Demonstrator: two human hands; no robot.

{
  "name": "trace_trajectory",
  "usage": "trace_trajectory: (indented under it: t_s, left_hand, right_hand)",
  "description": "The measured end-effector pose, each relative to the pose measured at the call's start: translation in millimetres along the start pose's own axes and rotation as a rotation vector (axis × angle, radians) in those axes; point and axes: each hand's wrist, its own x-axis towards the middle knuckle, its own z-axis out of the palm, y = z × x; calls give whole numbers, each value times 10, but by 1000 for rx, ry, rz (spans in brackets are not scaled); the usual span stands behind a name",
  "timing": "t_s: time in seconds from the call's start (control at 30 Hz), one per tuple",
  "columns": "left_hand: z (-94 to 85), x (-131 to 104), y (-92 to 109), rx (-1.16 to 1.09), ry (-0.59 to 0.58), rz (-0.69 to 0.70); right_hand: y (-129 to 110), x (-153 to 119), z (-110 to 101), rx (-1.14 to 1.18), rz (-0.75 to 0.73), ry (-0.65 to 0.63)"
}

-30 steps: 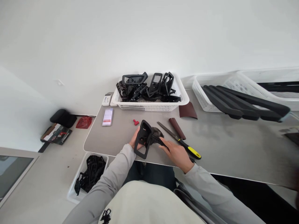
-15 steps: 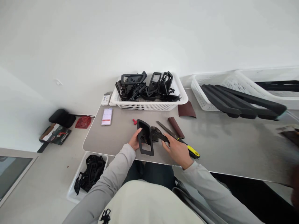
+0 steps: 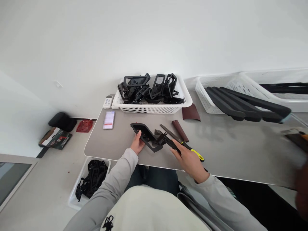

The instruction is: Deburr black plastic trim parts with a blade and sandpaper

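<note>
My left hand (image 3: 138,143) is closed on the left edge of a black plastic frame (image 3: 155,149), a trim part with a long opening, held tilted above the table. In my right hand (image 3: 191,160) is a slim black tool that looks like a caliper (image 3: 172,143). Its pronged end meets or overlaps the frame's right end; whether they touch I cannot tell. Behind that end lies a small dark piece (image 3: 158,132), partly hidden. Beside my right hand lie a file (image 3: 168,131) with a yellow-and-black handle and a rolled brown sandpaper sheet (image 3: 180,131).
A white basket (image 3: 149,109) of black frames stands at the back, with flat sandpaper (image 3: 191,113) near it. A phone (image 3: 109,120) lies left. Long black parts (image 3: 240,106) jut from a right-hand basket (image 3: 209,104). Below left, a white bin (image 3: 74,195) holds more black parts.
The black frame has turned from nearly upright to a flatter slant, its top end swinging left. My right hand has shifted slightly right and down, and the tool's prongs now show.
</note>
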Motion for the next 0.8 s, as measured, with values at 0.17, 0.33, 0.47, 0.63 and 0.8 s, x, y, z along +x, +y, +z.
trace_trajectory:
  t_s: [0.17,0.33,0.47,0.63,0.8]
  left_hand:
    - [23,-17,-13,-5,37,180]
    - [23,-20,-31,5,59,184]
    - [14,-27,-38,9,87,190]
    - [13,-29,-43,7,90,213]
    - [7,-7,-50,-17,84,216]
  right_hand:
    - [-115,-144,39,-98,128,-118]
    - [-157,-167,108,-125,109,-65]
    - [-181,-160,124,-113,59,-11]
    - [-180,-143,75,-119,111,-126]
    - [-149,-122,12,-131,140,-263]
